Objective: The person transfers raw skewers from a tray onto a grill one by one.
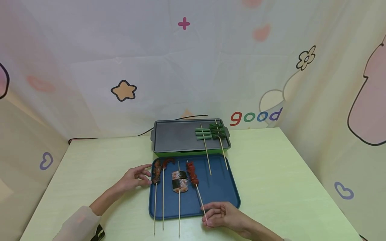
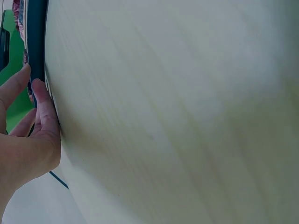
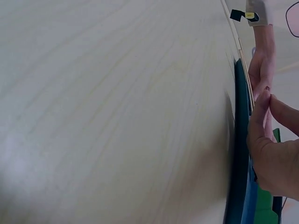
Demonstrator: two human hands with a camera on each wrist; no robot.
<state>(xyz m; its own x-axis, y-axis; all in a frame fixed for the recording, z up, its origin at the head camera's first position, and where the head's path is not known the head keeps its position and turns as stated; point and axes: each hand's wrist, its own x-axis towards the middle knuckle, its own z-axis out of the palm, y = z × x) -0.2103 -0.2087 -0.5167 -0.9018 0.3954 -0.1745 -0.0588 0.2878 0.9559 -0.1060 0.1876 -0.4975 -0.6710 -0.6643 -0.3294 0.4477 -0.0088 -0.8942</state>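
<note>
A blue tray (image 1: 215, 187) holds several skewers. On its left part lie a brown meat skewer (image 1: 156, 172), a skewer with a curled reddish piece (image 1: 167, 162) and a skewer with dark-banded pale rolls (image 1: 179, 182). My left hand (image 1: 135, 177) touches the tray's left rim, its fingers relaxed; in the left wrist view its fingertips (image 2: 38, 86) meet that rim. Near the tray's front edge my right hand (image 1: 223, 216) pinches the stick of a red meat skewer (image 1: 192, 173) between thumb and fingers. The skewer's meat end is over the tray.
Behind the tray stands a grey-topped green grill (image 1: 175, 135). Two green vegetable skewers (image 1: 217, 131) lie on its right side, their sticks reaching out over the tray. A black cord (image 1: 144, 132) runs behind, along the patterned curtain (image 1: 150, 60). Everything stands on a pale wooden table (image 1: 265, 167).
</note>
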